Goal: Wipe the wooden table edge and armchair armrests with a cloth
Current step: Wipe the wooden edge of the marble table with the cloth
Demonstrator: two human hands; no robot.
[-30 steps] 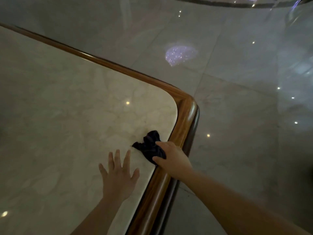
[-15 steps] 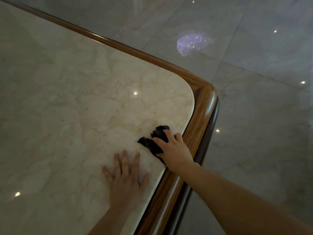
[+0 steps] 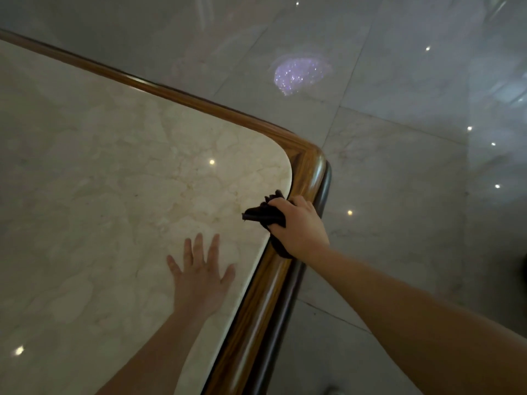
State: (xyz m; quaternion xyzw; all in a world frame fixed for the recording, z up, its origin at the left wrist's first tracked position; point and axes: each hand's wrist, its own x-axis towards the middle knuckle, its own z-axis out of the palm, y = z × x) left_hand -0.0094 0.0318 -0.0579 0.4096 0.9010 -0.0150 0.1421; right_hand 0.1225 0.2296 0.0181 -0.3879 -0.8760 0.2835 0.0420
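Note:
A marble-topped table point(image 3: 114, 181) has a rounded wooden edge point(image 3: 309, 169) that turns a corner at the right. My right hand point(image 3: 299, 226) grips a bunched black cloth point(image 3: 263, 213) and presses it on the wooden edge just below the corner. Part of the cloth pokes out over the marble, part hangs under my palm. My left hand point(image 3: 199, 276) lies flat on the marble with fingers spread, to the left of the edge and nearer me than the cloth. No armchair is in view.
A glossy grey tiled floor point(image 3: 413, 195) surrounds the table to the right and beyond. It shows small light reflections and a purple sparkling reflection point(image 3: 299, 74). The wooden edge runs on toward me point(image 3: 251, 332) and away to the upper left point(image 3: 137, 81).
My right hand has slid the cloth along the wooden edge toward the corner. My left hand stays flat on the marble. The camera view has shifted.

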